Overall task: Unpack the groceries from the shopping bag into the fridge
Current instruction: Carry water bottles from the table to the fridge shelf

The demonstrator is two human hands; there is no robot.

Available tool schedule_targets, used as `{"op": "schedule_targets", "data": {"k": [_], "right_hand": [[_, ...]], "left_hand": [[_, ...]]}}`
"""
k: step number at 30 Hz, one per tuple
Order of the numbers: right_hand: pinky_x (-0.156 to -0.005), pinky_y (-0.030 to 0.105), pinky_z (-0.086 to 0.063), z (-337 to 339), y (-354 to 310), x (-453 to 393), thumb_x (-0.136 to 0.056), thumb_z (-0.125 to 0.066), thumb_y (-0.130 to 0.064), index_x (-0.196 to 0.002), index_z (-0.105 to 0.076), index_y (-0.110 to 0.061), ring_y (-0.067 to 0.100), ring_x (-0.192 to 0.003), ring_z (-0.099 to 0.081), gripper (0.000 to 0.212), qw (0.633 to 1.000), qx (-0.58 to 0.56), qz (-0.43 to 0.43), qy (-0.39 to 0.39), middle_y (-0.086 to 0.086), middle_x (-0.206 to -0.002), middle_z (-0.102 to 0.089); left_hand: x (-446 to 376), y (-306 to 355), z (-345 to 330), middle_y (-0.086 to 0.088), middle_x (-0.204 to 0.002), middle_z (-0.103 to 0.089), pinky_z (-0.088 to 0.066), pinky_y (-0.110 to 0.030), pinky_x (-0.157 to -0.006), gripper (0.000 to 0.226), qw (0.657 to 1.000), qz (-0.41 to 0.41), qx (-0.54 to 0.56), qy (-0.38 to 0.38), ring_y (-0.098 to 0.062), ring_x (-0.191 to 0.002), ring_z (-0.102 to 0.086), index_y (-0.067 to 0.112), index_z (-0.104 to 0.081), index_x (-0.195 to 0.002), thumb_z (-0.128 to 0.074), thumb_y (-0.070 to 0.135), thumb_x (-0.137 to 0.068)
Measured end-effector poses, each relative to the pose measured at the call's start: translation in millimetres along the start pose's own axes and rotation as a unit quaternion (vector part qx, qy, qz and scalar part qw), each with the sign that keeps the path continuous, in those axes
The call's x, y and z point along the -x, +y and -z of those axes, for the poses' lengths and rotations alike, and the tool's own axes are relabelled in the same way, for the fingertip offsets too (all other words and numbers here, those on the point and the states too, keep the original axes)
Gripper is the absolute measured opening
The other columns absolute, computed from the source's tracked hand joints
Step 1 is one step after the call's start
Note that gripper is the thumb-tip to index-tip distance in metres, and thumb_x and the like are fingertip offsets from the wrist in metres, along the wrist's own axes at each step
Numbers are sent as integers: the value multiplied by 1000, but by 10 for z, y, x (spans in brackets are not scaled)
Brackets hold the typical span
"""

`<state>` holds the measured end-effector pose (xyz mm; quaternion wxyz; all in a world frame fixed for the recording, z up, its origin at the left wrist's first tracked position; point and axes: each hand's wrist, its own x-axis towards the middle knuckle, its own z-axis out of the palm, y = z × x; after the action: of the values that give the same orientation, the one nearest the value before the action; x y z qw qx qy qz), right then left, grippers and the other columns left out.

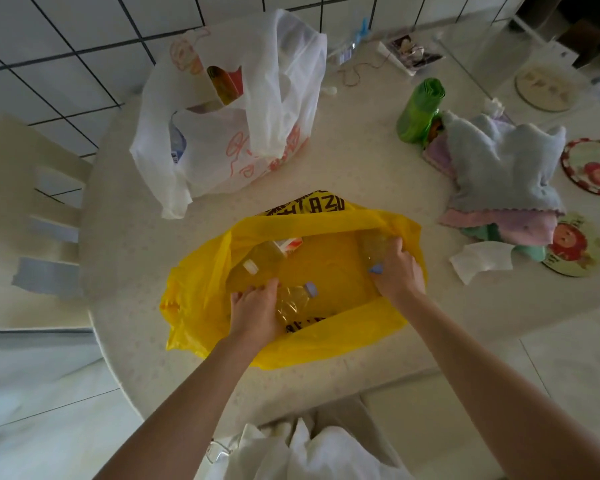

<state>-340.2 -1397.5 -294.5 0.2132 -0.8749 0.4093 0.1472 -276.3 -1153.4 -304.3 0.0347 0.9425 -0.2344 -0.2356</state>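
Both my hands are down inside the yellow shopping bag (293,344), which lies slumped open on the round surface (326,174) right in front of me. My left hand (255,315) has its fingers curled over the body of a clear bottle (293,301) lying on its side, the one with the pale purple cap pointing toward the middle of the bag. My right hand (397,271) is wrapped round a second clear bottle (373,247) over by the bag's right edge, with its purple cap poking out just under my thumb. So that's one bottle per hand, both gripped, neither lifted clear yet as far as I can tell. There's also a third bottle with a white cap (260,258) and a small orange and white carton (290,244) waiting at the back of the bag. My tip for this bit: grab the bottles round the body rather than the cap, because smooth plastic gets slippery, and lift straight up so the floppy bag film doesn't drag along or catch on a cap. I'd say the bag will probably collapse inward once those two are out, so the carton might get buried. The white bag (229,109) behind is still full, and no fridge is in sight, so loads left to do.
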Motion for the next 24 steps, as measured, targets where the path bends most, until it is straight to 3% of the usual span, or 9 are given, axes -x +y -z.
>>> {"op": "schedule_targets", "data": {"k": [3, 6, 9, 11, 12, 14, 17, 19, 24], "right_hand": [[-61, 36, -46, -60, 24, 177, -78, -73, -23, -115, -36, -14, 34, -91, -64, 52, 999, 18, 45, -2, 9, -99, -66], [-63, 38, -53, -91, 54, 366, -79, -66, -21, -111, -39, -16, 34, -83, -66, 42, 997, -2, 81, 4, 7, -92, -70], [-68, 40, -50, -76, 48, 474, -87, -54, -13, -125, -45, -16, 37, -91, -63, 39, 996, -49, 79, 13, 13, -99, -68], [-74, 39, -49, -113, 41, 517, -91, -55, -22, -123, -48, -13, 35, -101, -60, 34, 995, -48, 83, -25, 13, -110, -64], [-79, 37, -47, -143, 30, 544, -91, -57, -28, -124, -48, -11, 33, -107, -57, 38, 994, -39, 83, -54, 13, -116, -61], [-86, 35, -45, -206, -5, 604, -90, -60, -38, -129, -44, -8, 31, -114, -53, 51, 992, -33, 73, -95, 12, -124, -55], [-90, 36, -45, -275, -74, 646, -90, -58, -40, -128, -43, -6, 30, -115, -51, 53, 994, -19, 73, -79, 12, -126, -50], [-91, 36, -45, -291, -136, 641, -91, -56, -41, -127, -41, -4, 30, -116, -49, 53, 995, -6, 62, -78, 13, -128, -47], [-100, 40, -41, -320, -240, 544, -81, -67, -51, -140, -22, -2, 34, -129, -38, 89, 992, 32, 6, -119, 16, -140, -34]], "left_hand": [[-134, 47, 51, -1, -114, -60, -43, -39, -92, 83, 989, -8, 126, -73, -24, -111, -54, 26, -41, -124, -89, 33, -57], [-275, 56, 93, 0, -121, -58, -49, -35, -89, 84, 963, 11, 246, -113, -20, -112, -55, 21, -48, -124, -93, 31, -53], [-354, 8, 97, -4, -127, -56, -49, -34, -90, 84, 938, 65, 321, -117, -20, -114, -54, 16, -52, -130, -92, 32, -57], [-335, -23, 84, -5, -129, -57, -52, -39, -92, 84, 912, 93, 382, -118, -21, -113, -56, 17, -50, -133, -89, 36, -61], [-302, -33, 69, -6, -132, -55, -51, -41, -95, 82, 911, 94, 387, -112, -22, -115, -55, 17, -49, -136, -85, 40, -66], [-227, -49, 26, -8, -143, -44, -42, -44, -105, 76, 940, 80, 319, -87, -26, -129, -45, 18, -44, -142, -74, 46, -78], [-122, -60, -9, -11, -150, -33, -35, -46, -110, 74, 959, 78, 262, -69, -30, -138, -34, 21, -34, -148, -63, 51, -86], [-60, -27, -32, -11, -145, -37, -40, -45, -107, 81, 957, 83, 265, -81, -31, -133, -39, 22, -28, -150, -66, 50, -84], [4, 143, -135, -12, -143, -35, -41, -48, -104, 107, 976, 110, 173, -71, -36, -131, -36, 23, -11, -151, -77, 52, -72]]}}
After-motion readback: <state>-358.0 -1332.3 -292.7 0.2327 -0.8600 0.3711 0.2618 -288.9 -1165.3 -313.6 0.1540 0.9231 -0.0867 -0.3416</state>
